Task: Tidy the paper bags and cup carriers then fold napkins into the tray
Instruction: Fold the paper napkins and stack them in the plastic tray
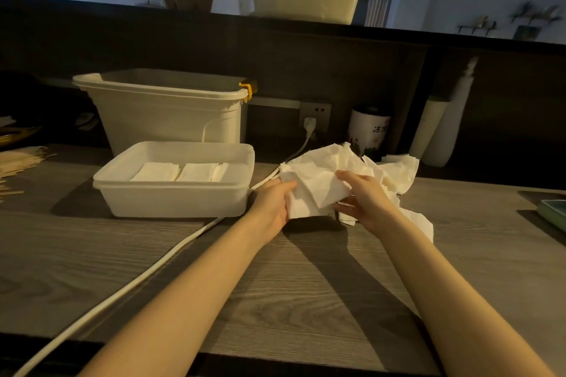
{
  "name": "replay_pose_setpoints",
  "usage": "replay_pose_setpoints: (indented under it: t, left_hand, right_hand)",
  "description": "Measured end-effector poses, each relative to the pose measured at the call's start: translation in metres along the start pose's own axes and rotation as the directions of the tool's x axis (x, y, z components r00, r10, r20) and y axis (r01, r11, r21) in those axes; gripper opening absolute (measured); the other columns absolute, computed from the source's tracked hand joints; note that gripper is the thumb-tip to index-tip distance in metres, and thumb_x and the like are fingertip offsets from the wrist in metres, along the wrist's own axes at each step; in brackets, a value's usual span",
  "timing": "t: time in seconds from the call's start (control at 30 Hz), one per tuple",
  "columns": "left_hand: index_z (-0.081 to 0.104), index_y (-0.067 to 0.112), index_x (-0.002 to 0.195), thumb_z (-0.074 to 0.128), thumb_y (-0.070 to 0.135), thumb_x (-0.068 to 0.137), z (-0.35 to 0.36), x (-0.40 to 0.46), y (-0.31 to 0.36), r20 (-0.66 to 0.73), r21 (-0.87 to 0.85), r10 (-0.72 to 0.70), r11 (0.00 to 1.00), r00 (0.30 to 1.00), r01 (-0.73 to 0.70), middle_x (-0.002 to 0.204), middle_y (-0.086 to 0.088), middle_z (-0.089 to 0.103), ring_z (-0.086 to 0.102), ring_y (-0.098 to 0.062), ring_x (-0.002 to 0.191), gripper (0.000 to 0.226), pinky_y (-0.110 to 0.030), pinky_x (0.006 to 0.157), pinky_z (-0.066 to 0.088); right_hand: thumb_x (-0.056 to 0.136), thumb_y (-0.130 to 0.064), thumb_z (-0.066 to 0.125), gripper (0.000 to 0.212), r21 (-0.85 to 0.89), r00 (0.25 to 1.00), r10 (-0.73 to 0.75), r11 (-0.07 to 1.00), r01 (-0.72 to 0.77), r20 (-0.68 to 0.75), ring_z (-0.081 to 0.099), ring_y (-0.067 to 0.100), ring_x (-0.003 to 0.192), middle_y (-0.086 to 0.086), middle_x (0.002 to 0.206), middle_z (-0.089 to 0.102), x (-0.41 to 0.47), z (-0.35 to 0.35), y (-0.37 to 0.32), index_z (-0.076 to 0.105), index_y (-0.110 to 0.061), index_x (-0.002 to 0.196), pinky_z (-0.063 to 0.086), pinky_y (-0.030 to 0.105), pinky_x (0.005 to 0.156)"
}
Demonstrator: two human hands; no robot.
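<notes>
White plastic is dominating the left of the wood-grain counter [306, 285]: a shallow tray [171, 199] is sitting near the middle, with folded napkins [180, 172] lying flat side by side inside it. Just behind the tray a taller lidless bin [159, 113] with a yellow clip [248, 89] on its rim is standing against the dark back panel. A white cable [147, 272] is running from a wall socket [315, 115] down past the tray's right side and across the counter toward the near edge, passing just left of the left forearm. A pile of wooden stir sticks [18, 159] is lying at the far left. Behind the hands a dark-lidded canister [369, 128] with printed characters is standing, and a wrapped stack of white cups [441, 128] is leaning against the panel further right. A green dish [552, 213] is showing at the right edge.

Both hands are working on a crumpled heap of loose napkins [395, 171] lying right of the tray. The left hand [272, 205] is curling its fingers round the left edge of one white napkin [318, 190], thumb on top. The right hand [364, 196] is pinching the same napkin's right side, thumb below and fingers over the top, so the sheet is being held between them just above the counter.
</notes>
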State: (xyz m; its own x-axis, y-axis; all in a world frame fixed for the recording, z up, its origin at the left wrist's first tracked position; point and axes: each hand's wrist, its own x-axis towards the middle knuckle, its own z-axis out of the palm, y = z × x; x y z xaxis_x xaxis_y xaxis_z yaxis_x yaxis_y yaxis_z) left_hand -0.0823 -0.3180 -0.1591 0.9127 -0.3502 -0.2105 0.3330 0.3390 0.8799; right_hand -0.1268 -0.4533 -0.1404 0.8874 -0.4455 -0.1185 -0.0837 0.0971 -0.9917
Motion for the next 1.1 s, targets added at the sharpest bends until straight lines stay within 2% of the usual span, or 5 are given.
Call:
replay_pose_setpoints:
  t: [0.37,0.6,0.73,0.87,1.1]
  left_hand:
    - [0.044,0.015,0.13,0.062,-0.003,0.082,0.002,-0.009,0.001,0.095,0.249,0.085,0.963,0.992,-0.107,0.127,-0.006,0.054,0.052,-0.023,0.119,0.054,-0.037,0.095,0.049]
    - [0.049,0.02,0.126,0.062,0.014,0.087,0.001,-0.004,0.001,-0.045,0.198,0.106,0.976,0.993,-0.096,0.104,0.001,0.058,0.058,-0.017,0.097,0.041,-0.034,0.08,0.053]
    - [0.05,0.018,0.128,0.059,0.021,0.09,-0.003,-0.002,0.001,-0.172,0.233,0.15,0.966,0.974,-0.107,0.097,0.004,0.054,0.053,-0.013,0.085,0.039,-0.03,0.075,0.05]
    - [0.049,0.019,0.129,0.057,0.019,0.091,-0.003,-0.004,0.002,-0.149,0.293,0.172,0.948,0.974,-0.122,0.112,-0.001,0.057,0.049,-0.009,0.081,0.039,-0.025,0.069,0.045]
    - [0.051,0.013,0.124,0.056,0.019,0.091,-0.002,-0.007,-0.001,-0.015,0.475,0.207,0.862,0.978,-0.175,0.106,0.0,0.056,0.053,-0.019,0.103,0.034,-0.032,0.084,0.046]
  right_hand:
    - [0.095,-0.026,0.052,0.017,-0.163,0.998,-0.06,0.985,0.056,-0.017,0.056,0.015,0.079,0.002,0.091,0.052,0.002,0.006,0.009,0.047,-0.016,0.108,0.049,0.019,0.055]
    - [0.093,-0.027,0.056,0.028,-0.266,0.983,-0.081,0.956,0.123,0.163,0.057,0.025,0.101,0.011,0.115,0.053,0.001,0.006,0.007,0.057,-0.011,0.116,0.05,0.02,0.057]
    - [0.088,-0.02,0.063,0.028,-0.247,0.923,-0.211,0.922,0.297,0.321,0.057,0.022,0.108,0.004,0.115,0.055,0.0,0.005,0.004,0.054,-0.02,0.114,0.055,0.033,0.083]
    - [0.077,-0.017,0.075,0.051,-0.437,0.86,-0.357,0.75,0.496,0.364,0.056,0.01,0.096,-0.008,0.106,0.054,-0.002,0.005,0.007,0.05,-0.024,0.121,0.053,0.027,0.082]
    - [0.092,-0.027,0.058,0.009,-0.511,0.791,-0.545,0.613,0.603,0.279,0.057,0.012,0.083,-0.006,0.084,0.059,0.005,0.008,0.013,0.062,-0.02,0.089,0.048,0.026,0.07]
